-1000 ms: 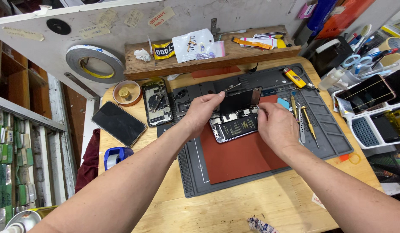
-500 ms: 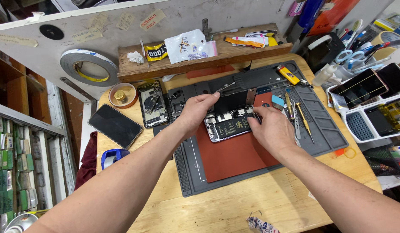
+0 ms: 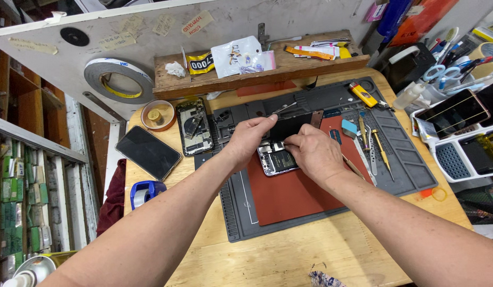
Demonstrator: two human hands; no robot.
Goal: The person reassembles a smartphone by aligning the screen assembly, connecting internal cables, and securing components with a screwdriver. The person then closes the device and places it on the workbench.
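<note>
Your phone (image 3: pixel 277 159) lies opened on the red mat (image 3: pixel 294 191), in the middle of the grey mat (image 3: pixel 406 159) on the worktop (image 3: pixel 331 255), its insides bare. The dark screen panel (image 3: pixel 291 126) stands lifted along its far edge: your left hand (image 3: pixel 249 139) pinches that panel by its corner, and your right hand (image 3: pixel 313 154) rests curled on the phone's body, fingertips pressed among the parts; whether they grip anything small I cannot tell. By my judgement you are mid-way: the case is open, but screen and body are not yet apart. A second opened phone (image 3: pixel 193 126) and a loose dark screen (image 3: pixel 148 152) lie to your left, tools (image 3: pixel 382 154) to your right.
</note>
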